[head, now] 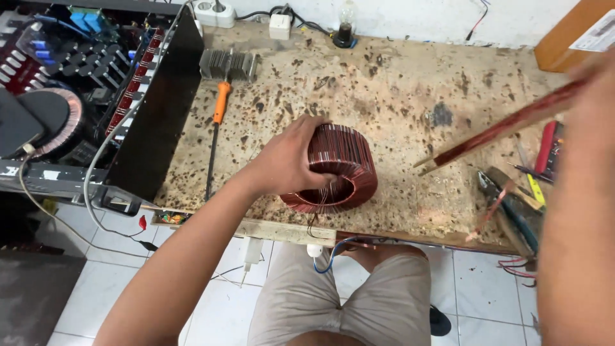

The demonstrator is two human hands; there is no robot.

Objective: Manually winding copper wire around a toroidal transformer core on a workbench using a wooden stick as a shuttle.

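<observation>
Toroidal coil (343, 170): sitting near the front edge of the bench (384, 96), wound in reddish-brown copper wire, its open centre facing up and slightly toward the person.
Left hand (288, 160): gripping the coil from the left, fingers curling over the top rim and the thumb dipping into the centre hole (steadying it against the bench).
Right hand (592, 102): rising blurred at the right edge; I cannot tell how its fingers are lying around what it is holding.
Wire-wound stick (500, 131): slanting from the right hand down toward the coil, its pale tip stopping just beside the coil without touching it.
Pliers and cutters (512, 205): lying in a heap at the right of the bench, under the stick.
Orange-handled screwdriver (216, 138): lying well left of the coil, its shaft pointing toward the front edge.
Finned heat sink (227, 64): resting just beyond the screwdriver's handle.
Open amplifier chassis (83, 96): standing at the far left, showing capacitors and another ring-shaped transformer.
Bench surface: showing worn, pitted wood, speckled all over with dark burn marks.
</observation>
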